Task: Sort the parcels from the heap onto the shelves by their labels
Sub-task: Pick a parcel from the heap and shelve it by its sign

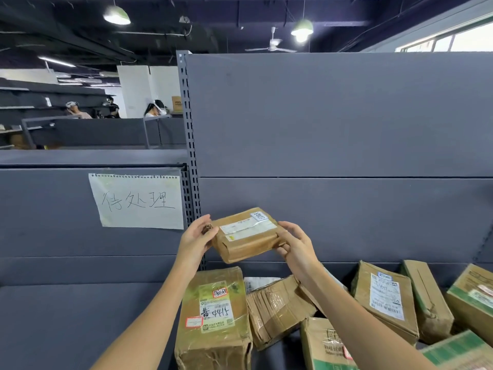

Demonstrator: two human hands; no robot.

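I hold a small flat brown parcel (246, 236) up in front of the grey shelf back, its white label facing me. My left hand (197, 240) grips its left end and my right hand (294, 245) grips its right end. Below lies the heap of cardboard parcels on the grey shelf (80, 316): a tall box with a handwritten label (214, 313), a crumpled taped parcel (277, 308), and a box with a white label (385, 297).
A handwritten paper sign (137, 200) hangs on the left shelf panel. A perforated upright post (190, 134) divides the two shelf bays. More boxes (472, 295) crowd the right side. Several people sit far off at the left.
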